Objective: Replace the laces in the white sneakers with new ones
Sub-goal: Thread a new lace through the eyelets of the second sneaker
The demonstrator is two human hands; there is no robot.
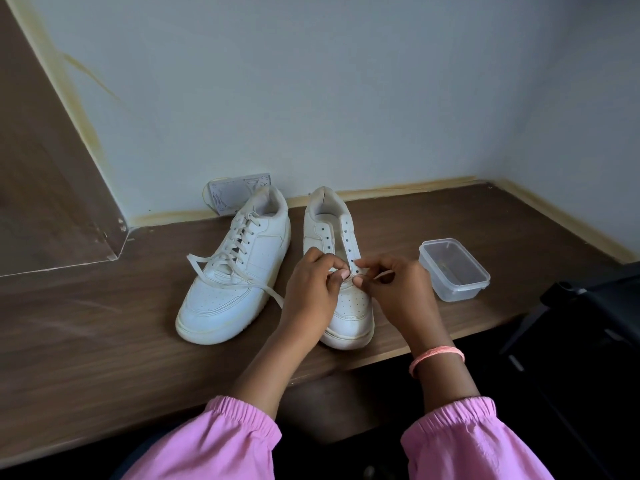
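Two sneakers on desk (104, 306). Right sneaker (349, 306) mostly unlaced; left hand (311, 289) and right hand (394, 289) each pinch the lace (382, 274) at its lowest eyelets. Laced sneaker (235, 271) just left; plastic box (453, 270) right.

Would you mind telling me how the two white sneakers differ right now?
The left sneaker is laced along its eyelets, ends loose; the right sneaker shows empty upper eyelets. Nobody touches the left sneaker; the left hand and right hand pinch a lace at the right sneaker's lowest eyelets. Both are white, toes toward the person.
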